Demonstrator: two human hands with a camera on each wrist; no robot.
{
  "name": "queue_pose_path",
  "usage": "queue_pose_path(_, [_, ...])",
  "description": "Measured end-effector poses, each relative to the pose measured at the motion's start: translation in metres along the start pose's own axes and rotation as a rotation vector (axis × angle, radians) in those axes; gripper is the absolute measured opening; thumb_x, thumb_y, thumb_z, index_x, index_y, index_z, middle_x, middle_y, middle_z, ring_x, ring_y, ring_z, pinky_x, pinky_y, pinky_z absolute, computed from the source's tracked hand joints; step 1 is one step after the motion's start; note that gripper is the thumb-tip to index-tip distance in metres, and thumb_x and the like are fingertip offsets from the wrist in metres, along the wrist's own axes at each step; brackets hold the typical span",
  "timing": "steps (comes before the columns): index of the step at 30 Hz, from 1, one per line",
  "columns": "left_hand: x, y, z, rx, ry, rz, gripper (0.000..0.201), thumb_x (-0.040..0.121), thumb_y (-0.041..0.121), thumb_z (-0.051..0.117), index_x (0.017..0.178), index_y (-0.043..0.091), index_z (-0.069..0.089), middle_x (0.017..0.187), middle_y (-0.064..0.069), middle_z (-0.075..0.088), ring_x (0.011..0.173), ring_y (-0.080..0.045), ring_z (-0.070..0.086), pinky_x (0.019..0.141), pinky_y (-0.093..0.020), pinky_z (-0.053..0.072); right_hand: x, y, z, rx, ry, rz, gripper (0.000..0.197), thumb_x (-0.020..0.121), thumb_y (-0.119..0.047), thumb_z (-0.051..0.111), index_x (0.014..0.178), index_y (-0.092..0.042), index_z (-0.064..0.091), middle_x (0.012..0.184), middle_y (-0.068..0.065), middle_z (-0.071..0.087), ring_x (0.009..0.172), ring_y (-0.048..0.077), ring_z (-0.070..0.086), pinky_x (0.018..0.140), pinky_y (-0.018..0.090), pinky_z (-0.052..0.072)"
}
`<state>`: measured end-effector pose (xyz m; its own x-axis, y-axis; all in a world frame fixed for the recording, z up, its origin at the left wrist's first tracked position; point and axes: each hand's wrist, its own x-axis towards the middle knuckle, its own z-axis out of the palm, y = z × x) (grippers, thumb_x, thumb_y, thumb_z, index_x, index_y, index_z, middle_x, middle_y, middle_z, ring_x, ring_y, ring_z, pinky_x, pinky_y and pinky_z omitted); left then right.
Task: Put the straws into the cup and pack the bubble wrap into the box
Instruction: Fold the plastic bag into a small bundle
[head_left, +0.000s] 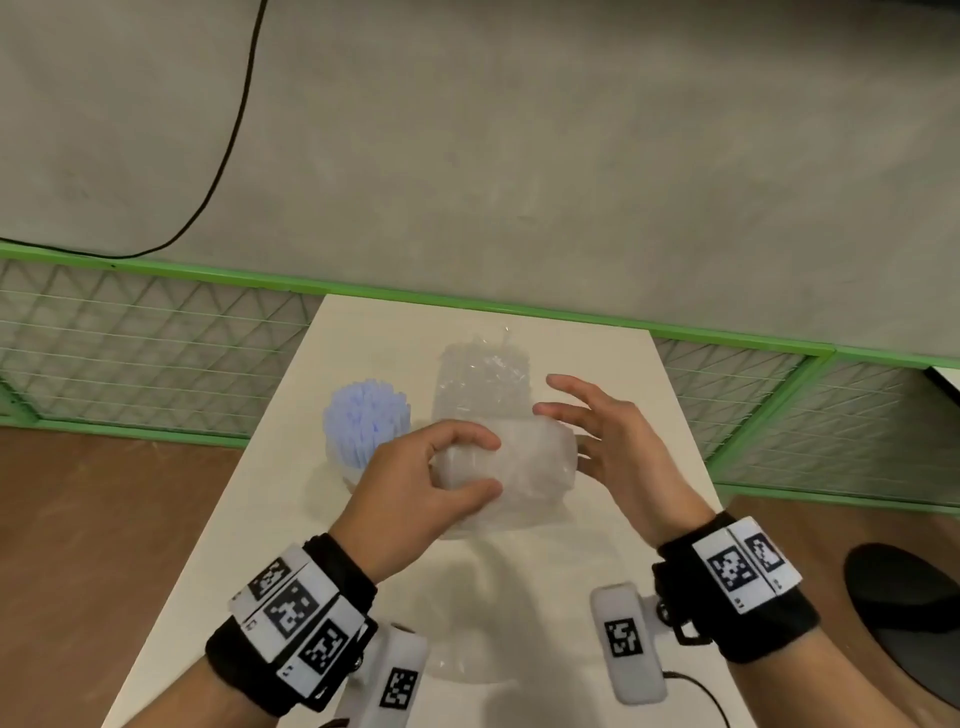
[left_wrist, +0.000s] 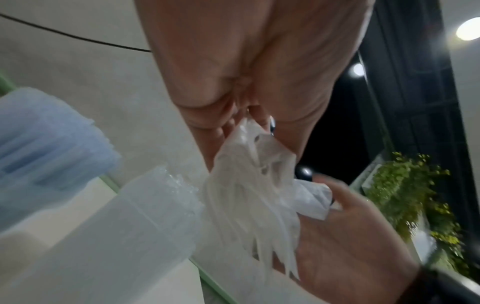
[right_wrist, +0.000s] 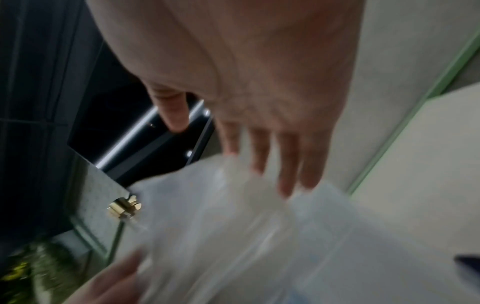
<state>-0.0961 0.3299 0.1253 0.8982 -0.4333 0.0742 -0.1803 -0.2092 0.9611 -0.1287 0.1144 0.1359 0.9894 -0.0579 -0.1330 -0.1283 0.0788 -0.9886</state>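
My left hand (head_left: 441, 467) grips a crumpled wad of clear bubble wrap (head_left: 524, 462), thumb below and fingers curled over it; the left wrist view shows the bubble wrap (left_wrist: 249, 205) bunched in the palm. My right hand (head_left: 597, 431) hovers at the wad's right end with fingers spread and straight, seen as the right hand (right_wrist: 272, 144) just above the plastic. Behind the wad stands a clear plastic box (head_left: 480, 379) with bubble wrap inside. To its left a cup (head_left: 349, 475) holds a bunch of pale blue straws (head_left: 366, 415), upright.
The white table (head_left: 249, 545) is narrow, with brown floor on both sides. A green mesh fence (head_left: 156, 332) runs along its far edge. A black round seat (head_left: 914, 613) sits at the lower right. A thin transparent item (head_left: 457, 665) lies near the front edge.
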Motion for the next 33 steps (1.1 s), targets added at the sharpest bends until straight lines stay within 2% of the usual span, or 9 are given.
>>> queue_pose_path(3, [0.0,0.005,0.008,0.047,0.01,0.065,0.033,0.077,0.018,0.081,0.102,0.035,0.068,0.103,0.018,0.07,0.055,-0.001,0.053,0.059,-0.01,0.042,0.0,0.019,0.031,-0.151,0.214,-0.046,0.042,0.088,-0.064,0.05,0.116,-0.032,0.057,0.114,-0.014,0.063,0.106,0.001,0.058,0.092,0.027,0.045])
queue_pose_path(5, [0.001,0.006,0.01,-0.023,-0.025,0.062,0.036,0.078,0.016,0.081,0.106,0.034,0.068,0.108,0.021,0.068,0.081,0.006,0.062,0.072,-0.006,0.043,0.002,0.028,0.041,-0.227,0.339,-0.129,0.027,0.094,-0.05,0.051,0.105,-0.025,0.055,0.092,-0.016,0.062,0.082,-0.006,0.057,0.077,0.022,0.046])
queue_pose_path(8, [0.002,0.006,0.009,-0.198,-0.176,0.006,0.038,0.084,0.003,0.073,0.111,0.03,0.07,0.116,0.014,0.069,0.108,-0.008,0.065,0.091,-0.024,0.052,0.004,0.03,0.038,-0.34,0.394,-0.283,0.019,0.099,-0.038,0.049,0.098,-0.019,0.052,0.075,-0.014,0.056,0.064,-0.003,0.051,0.064,0.02,0.044])
queue_pose_path(13, [0.003,-0.01,0.019,-0.339,-0.181,-0.108,0.052,0.085,-0.015,0.062,0.119,0.024,0.069,0.123,0.007,0.069,0.111,-0.009,0.066,0.09,-0.026,0.054,0.008,0.043,0.03,-0.515,0.309,-0.356,0.01,0.102,-0.031,0.045,0.099,-0.022,0.047,0.071,-0.009,0.055,0.057,0.0,0.05,0.053,0.017,0.04])
queue_pose_path(17, [-0.004,-0.05,0.012,-0.101,-0.152,-0.161,0.053,0.082,-0.008,0.066,0.119,0.03,0.069,0.125,0.014,0.066,0.112,0.002,0.062,0.096,-0.02,0.05,0.003,0.084,0.016,-0.555,0.164,-0.197,0.017,0.102,-0.032,0.046,0.117,-0.026,0.048,0.084,-0.01,0.058,0.066,0.004,0.057,0.063,0.018,0.045])
queue_pose_path(19, [-0.008,-0.074,-0.002,0.159,-0.166,-0.179,0.054,0.081,-0.003,0.067,0.119,0.037,0.066,0.126,0.02,0.061,0.11,0.014,0.056,0.094,-0.005,0.042,-0.005,0.118,0.0,-0.623,0.11,-0.099,0.017,0.1,-0.029,0.051,0.117,-0.028,0.051,0.089,-0.009,0.058,0.074,0.009,0.058,0.07,0.025,0.048])
queue_pose_path(25, [-0.028,-0.137,-0.035,0.503,-0.189,-0.337,0.045,0.086,0.014,0.07,0.127,0.031,0.063,0.135,0.007,0.058,0.124,-0.01,0.051,0.096,-0.013,0.031,-0.043,0.217,-0.027,-1.364,-0.407,0.197,0.057,0.079,-0.045,0.065,0.13,-0.031,0.044,0.126,-0.006,0.045,0.116,0.018,0.042,0.094,0.036,0.041])
queue_pose_path(29, [-0.035,-0.156,-0.042,0.498,-0.133,-0.409,0.045,0.087,0.014,0.068,0.128,0.029,0.062,0.135,0.003,0.059,0.122,-0.015,0.053,0.094,-0.017,0.034,-0.049,0.241,-0.034,-1.512,-0.268,0.141,0.028,0.1,-0.032,0.042,0.124,-0.025,0.054,0.123,-0.002,0.057,0.114,0.022,0.053,0.088,0.035,0.042])
queue_pose_path(33, [-0.042,-0.162,-0.056,0.369,-0.099,-0.485,0.051,0.069,0.027,0.074,0.116,0.042,0.063,0.128,0.003,0.061,0.106,-0.011,0.057,0.079,-0.012,0.042,-0.039,0.201,-0.057,-1.15,-0.089,0.1,0.01,0.1,-0.025,0.048,0.097,-0.025,0.058,0.093,-0.008,0.067,0.083,0.017,0.063,0.075,0.031,0.047])
